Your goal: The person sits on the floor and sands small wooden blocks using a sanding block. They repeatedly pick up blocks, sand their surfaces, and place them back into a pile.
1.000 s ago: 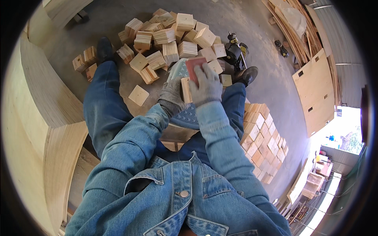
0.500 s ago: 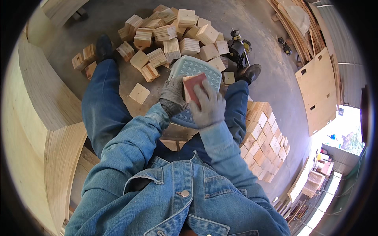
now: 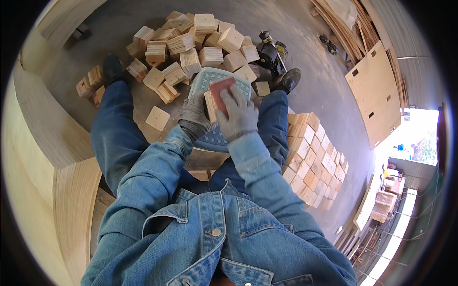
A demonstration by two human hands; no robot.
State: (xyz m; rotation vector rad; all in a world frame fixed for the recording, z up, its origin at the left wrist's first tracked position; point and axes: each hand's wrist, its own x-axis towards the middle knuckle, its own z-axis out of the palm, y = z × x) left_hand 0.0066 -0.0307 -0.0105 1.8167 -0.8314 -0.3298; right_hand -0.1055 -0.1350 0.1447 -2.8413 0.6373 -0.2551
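Over a pale blue-green plastic stool (image 3: 202,78) with a patterned top, my gloved left hand (image 3: 194,115) is closed on the left side of a light wooden block (image 3: 209,106). My gloved right hand (image 3: 238,115) presses a reddish-brown sandpaper sheet or sanding pad (image 3: 222,88) against the block, its fingers spread over the sheet. Much of the block is hidden by the sheet and both hands. Whether the sheet has a backing I cannot tell.
Beyond the stool lies a loose pile of square wooden blocks (image 3: 210,56). A neat stack of blocks (image 3: 312,162) stands right of my leg. By my right boot is a black-and-yellow power tool (image 3: 273,57). Plywood stacks (image 3: 76,195) rise on the left; a plywood panel (image 3: 377,93) leans at right.
The whole view has shifted, so the surroundings sit further left in it. Both hands remain on the block, the right one still pressing the reddish-brown sheet.
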